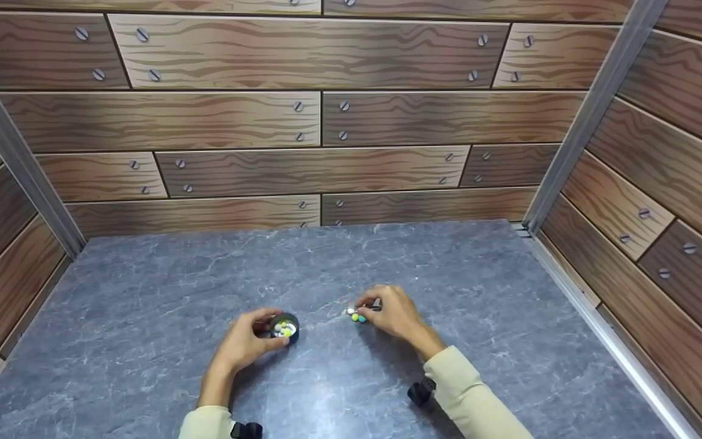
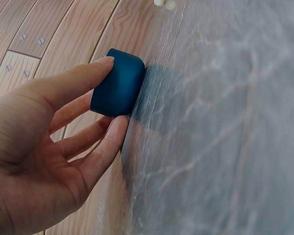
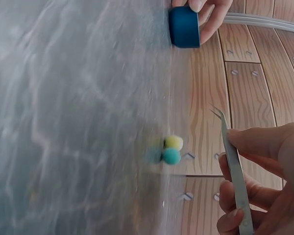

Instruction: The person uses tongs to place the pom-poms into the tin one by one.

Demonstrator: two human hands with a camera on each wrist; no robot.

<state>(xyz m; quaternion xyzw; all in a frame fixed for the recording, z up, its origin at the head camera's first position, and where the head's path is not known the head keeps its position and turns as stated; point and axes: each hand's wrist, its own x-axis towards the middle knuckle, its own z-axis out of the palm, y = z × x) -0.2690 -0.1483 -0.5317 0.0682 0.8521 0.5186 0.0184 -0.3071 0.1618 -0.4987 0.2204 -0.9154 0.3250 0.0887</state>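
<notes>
While the left hand (image 1: 242, 342) holds the cup (image 1: 284, 326), the right hand (image 1: 395, 313) pinches tweezers (image 3: 235, 171).

No text, label, brand, number or sign can be read in any of the three views.
</notes>
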